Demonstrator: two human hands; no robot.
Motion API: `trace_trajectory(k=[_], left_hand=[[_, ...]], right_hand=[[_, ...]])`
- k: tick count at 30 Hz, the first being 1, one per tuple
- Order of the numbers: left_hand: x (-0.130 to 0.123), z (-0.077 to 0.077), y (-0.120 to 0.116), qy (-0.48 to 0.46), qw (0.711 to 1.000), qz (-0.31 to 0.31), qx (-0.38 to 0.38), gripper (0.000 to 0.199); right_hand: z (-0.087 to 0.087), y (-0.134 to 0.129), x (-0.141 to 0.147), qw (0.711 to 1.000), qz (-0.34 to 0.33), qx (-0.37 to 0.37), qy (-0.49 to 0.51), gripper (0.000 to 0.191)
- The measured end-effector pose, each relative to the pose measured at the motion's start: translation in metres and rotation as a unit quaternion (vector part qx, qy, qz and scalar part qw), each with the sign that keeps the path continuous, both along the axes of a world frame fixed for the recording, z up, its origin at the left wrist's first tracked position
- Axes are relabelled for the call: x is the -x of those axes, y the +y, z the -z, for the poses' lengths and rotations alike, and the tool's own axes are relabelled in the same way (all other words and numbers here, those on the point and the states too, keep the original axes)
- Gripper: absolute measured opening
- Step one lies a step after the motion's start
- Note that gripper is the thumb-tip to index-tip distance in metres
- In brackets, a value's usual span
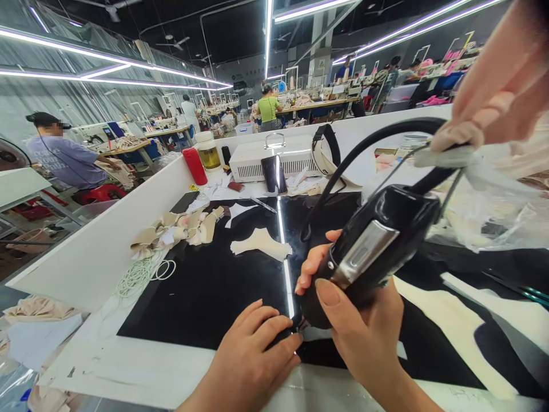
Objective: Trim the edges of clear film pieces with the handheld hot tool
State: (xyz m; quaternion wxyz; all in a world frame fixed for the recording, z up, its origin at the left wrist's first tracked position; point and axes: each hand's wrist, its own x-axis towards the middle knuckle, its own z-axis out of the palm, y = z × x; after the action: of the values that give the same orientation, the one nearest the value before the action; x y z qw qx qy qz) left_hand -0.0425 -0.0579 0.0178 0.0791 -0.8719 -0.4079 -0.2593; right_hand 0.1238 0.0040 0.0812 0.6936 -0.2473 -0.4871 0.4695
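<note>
My right hand [369, 337] is wrapped round the body of a black corded electric hand tool [407, 229] with a silver plate on its side. The tool is tilted, its lower end down near the black mat [206, 297]. My left hand [253, 357] lies on the mat's near edge, fingers stretched towards the tool's lower end. A small greyish piece [319, 334] shows under the tool; the working tip is mostly hidden. Beyond, a cream cut piece [261, 243] lies flat, with larger cream pieces [446, 326] on the right.
A tan scrap heap [197, 226] and pale cord coil [139, 277] lie left. Behind are a phone [274, 174], white vented box [274, 157] and red container [194, 166]. White side walls [107, 229] border the table. Upper right hangs a blurred pinkish bundle [501, 80] by the cable.
</note>
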Motion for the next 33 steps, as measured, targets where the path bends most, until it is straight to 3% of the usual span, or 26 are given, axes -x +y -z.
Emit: trace_trajectory(k=[8, 21, 33], left_hand=[[-0.001, -0.002, 0.0, -0.015, 1.0, 0.0, 0.001, 0.022], [0.005, -0.004, 0.006, -0.075, 0.997, -0.012, 0.03, 0.018], [0.005, 0.003, 0.005, -0.03, 0.999, -0.004, 0.028, 0.024]], right_hand=[[-0.003, -0.001, 0.003, 0.998, 0.055, -0.007, -0.034, 0.025], [0.01, -0.002, -0.007, 0.999, -0.038, -0.027, -0.017, 0.025], [0.008, 0.0, -0.014, 0.999, -0.033, -0.024, -0.034, 0.028]])
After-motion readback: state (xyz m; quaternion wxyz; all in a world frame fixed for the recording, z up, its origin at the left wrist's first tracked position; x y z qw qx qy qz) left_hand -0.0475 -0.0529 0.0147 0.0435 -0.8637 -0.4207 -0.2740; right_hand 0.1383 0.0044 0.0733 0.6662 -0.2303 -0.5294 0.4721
